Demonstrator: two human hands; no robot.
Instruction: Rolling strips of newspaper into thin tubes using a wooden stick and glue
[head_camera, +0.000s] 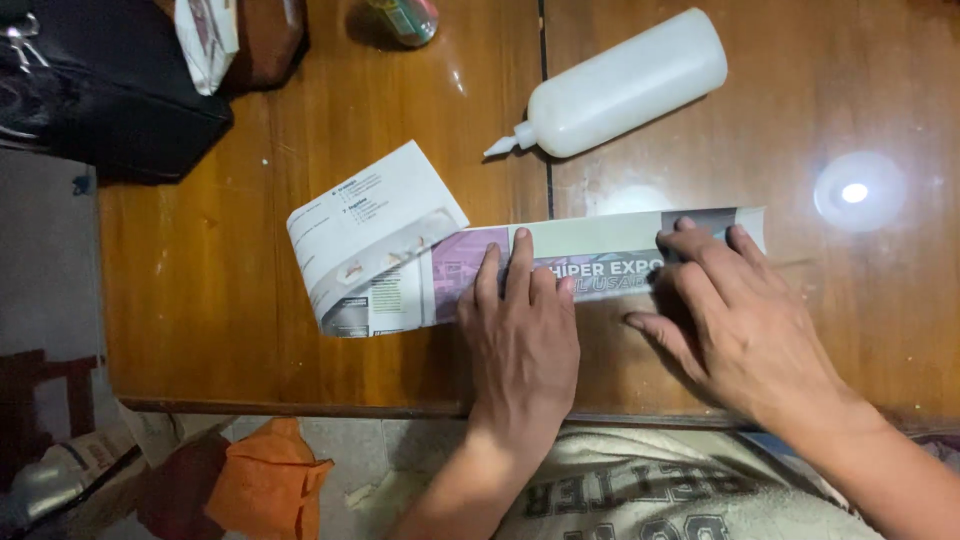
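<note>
Newspaper strip (600, 255), folded long and narrow, lying across the near half of a brown wooden table (230, 300), close to its front edge. Left end of the strip turned up and back into a loose slanted flap (370, 225), not pressed down. Rest of the strip flat, running right across the dark seam between the two table boards.

Left hand (520, 335) palm down, fingers straight and together, fingertips resting on the middle of the strip. Right hand (740, 320) also palm down, fingers spread over the strip's right end, thumb out on bare wood just below the paper. Neither hand closed around anything: both flat and pressing, nothing grasped.

Judged step: flattening and creasing the long fold, with the paper pinned at two spots. Further creasing likely to call for steady downward pressure and one hand kept in place as an anchor, so the strip does not skid on the glossy wood; the raised flap at the left likely to need its own pressing.

Beyond the strip, a white squeeze bottle (625, 85) with a pointed nozzle, lying on its side, well apart from both hands. Black bag (90, 100) at the far left corner. Orange cloth (265, 480) on the floor below the table edge.
</note>
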